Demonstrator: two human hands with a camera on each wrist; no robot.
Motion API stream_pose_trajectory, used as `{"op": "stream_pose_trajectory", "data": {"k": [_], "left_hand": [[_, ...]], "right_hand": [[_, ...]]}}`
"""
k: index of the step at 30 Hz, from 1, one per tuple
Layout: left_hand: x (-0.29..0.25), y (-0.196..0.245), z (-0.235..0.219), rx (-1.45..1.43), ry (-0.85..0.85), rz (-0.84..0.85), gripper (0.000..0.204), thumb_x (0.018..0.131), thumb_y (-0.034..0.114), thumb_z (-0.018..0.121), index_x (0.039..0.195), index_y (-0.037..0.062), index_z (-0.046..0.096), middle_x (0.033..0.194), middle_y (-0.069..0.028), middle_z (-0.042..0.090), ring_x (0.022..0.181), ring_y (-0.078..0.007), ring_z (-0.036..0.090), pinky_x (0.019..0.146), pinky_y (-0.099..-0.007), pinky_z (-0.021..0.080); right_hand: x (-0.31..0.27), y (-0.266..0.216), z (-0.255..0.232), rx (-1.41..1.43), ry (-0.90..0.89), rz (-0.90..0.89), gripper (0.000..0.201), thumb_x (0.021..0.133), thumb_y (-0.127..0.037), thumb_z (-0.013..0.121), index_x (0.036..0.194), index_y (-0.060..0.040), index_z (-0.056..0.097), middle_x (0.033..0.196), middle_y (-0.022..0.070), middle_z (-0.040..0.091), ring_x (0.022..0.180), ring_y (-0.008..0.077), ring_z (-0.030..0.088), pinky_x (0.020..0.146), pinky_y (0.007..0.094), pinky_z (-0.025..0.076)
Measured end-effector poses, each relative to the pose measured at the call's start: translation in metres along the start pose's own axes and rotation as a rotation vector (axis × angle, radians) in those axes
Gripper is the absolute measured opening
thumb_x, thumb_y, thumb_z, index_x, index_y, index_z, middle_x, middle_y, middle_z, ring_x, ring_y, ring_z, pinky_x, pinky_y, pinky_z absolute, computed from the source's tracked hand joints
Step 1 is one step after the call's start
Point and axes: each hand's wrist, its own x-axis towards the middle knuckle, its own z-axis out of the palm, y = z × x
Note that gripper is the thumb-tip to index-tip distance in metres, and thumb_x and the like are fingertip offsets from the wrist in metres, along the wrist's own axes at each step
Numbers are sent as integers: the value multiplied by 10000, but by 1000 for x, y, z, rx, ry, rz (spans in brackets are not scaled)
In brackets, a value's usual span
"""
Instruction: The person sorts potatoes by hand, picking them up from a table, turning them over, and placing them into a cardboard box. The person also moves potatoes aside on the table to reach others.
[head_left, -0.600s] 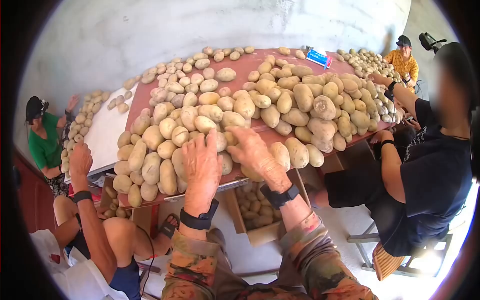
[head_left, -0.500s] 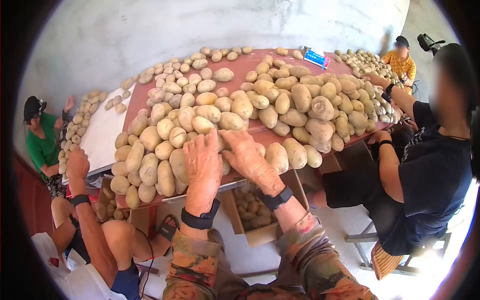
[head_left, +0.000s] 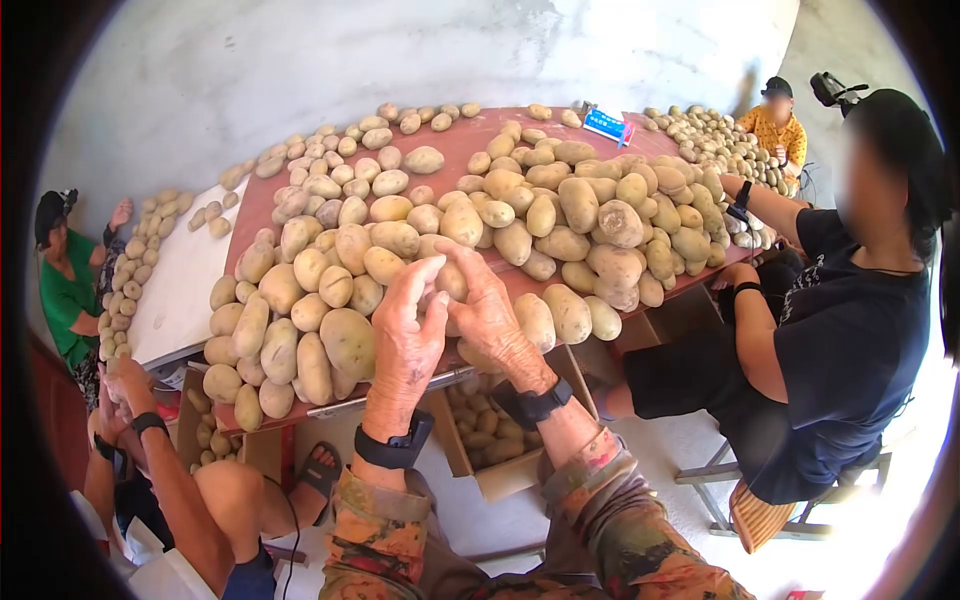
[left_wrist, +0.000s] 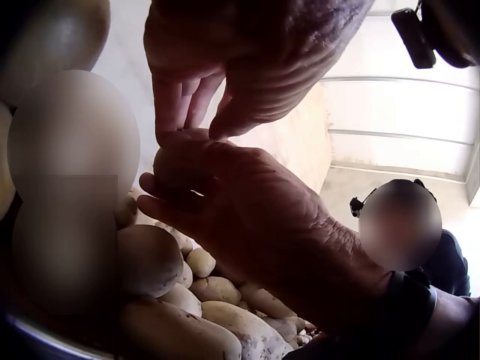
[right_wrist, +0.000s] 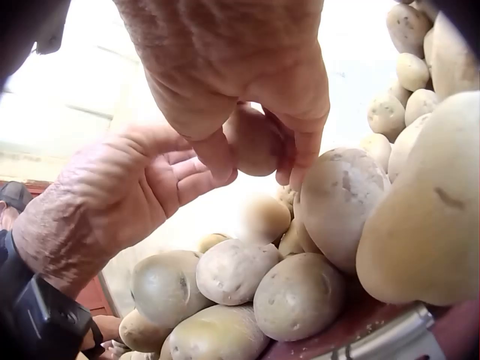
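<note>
Above the table's near edge, my right hand [head_left: 487, 322] grips a small potato [head_left: 452, 282]. In the right wrist view the thumb and fingers of my right hand [right_wrist: 240, 82] pinch this potato [right_wrist: 256, 142] from both sides. My left hand [head_left: 408, 335] is beside it, thumb apart from the fingers, palm turned inward. Its fingers look extended and reach close to the potato in the right wrist view, where my left hand [right_wrist: 101, 199] is at the left; contact is unclear. A heap of potatoes [head_left: 348, 343] lies just beyond and left of the hands.
A second heap [head_left: 578, 205] covers the table's right part. Under the near edge stands a carton of potatoes [head_left: 480, 460]. A blue box [head_left: 605, 125] is at the back. People sit left and right, with another person [head_left: 70, 270] at the far left.
My hands were palms down over the potatoes; they have turned inward, with a small potato now between them in my right hand's grip. The person at the near left has lowered a raised hand.
</note>
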Motion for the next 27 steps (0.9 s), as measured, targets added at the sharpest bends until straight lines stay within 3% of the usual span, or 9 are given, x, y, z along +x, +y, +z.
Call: {"op": "stream_pose_trajectory", "data": {"k": [2, 5, 8, 14, 17, 20, 24, 27], "left_hand": [[0, -4, 5, -88, 68, -4, 312, 841, -43, 586, 1143, 35, 605, 1042, -135, 632, 875, -230, 645, 773, -328, 521], [1, -2, 0, -62, 15, -65, 249, 891, -51, 552, 1129, -5, 608, 1067, -99, 635, 945, -173, 645, 827, -286, 527], [1, -6, 2, -33, 91, -37, 221, 860, -23, 580, 1068, 27, 635, 996, -121, 647, 822, -212, 643, 753, -309, 522], [1, -8, 5, 6, 91, -61, 195, 869, -3, 577, 1053, 31, 634, 968, -123, 642, 818, -226, 651, 733, -319, 531], [0, -9, 7, 3, 73, -57, 190, 868, 0, 580, 1047, 32, 635, 951, -125, 639, 818, -238, 656, 728, -326, 535], [-2, -6, 7, 14, 11, -95, 192, 857, -4, 585, 1038, 33, 635, 951, -127, 639, 806, -251, 653, 724, -332, 532], [-6, -5, 10, 121, -113, -31, 191, 830, -16, 589, 1011, 30, 633, 951, -134, 638, 815, -291, 637, 729, -367, 505], [-6, -10, 12, 138, -103, 30, 194, 846, -26, 583, 1029, 19, 633, 938, -122, 648, 798, -231, 654, 711, -299, 522]], "right_hand": [[2, 5, -6, -123, 33, -11, 570, 778, -33, 670, 1311, -97, 475, 1259, 205, 513, 1205, 397, 491, 997, 430, 426], [2, 12, -17, -251, 88, 26, 503, 786, -42, 669, 1254, -85, 490, 1215, 205, 504, 1130, 414, 513, 942, 452, 449], [2, 14, -29, -332, 118, 91, 489, 779, -36, 666, 1234, -80, 493, 1228, 206, 497, 1119, 431, 510, 907, 463, 464], [-6, 38, -41, -613, 121, 53, 452, 774, -40, 660, 1204, -72, 525, 1181, 197, 522, 1064, 402, 539, 877, 481, 481], [-9, 27, -48, -670, -32, 143, 395, 805, -82, 661, 1183, -57, 550, 1180, 206, 550, 1081, 418, 539, 910, 472, 466], [-13, 31, -49, -730, -93, 160, 298, 796, -126, 669, 1062, -38, 569, 1038, 195, 610, 1012, 396, 574, 833, 491, 487], [-20, 29, -52, -713, -114, 102, 229, 796, -148, 676, 964, -18, 590, 983, 196, 631, 991, 396, 583, 836, 488, 478], [-19, 30, -54, -727, -74, 95, 227, 793, -152, 679, 952, -18, 588, 966, 189, 635, 986, 388, 585, 854, 485, 462]]}}
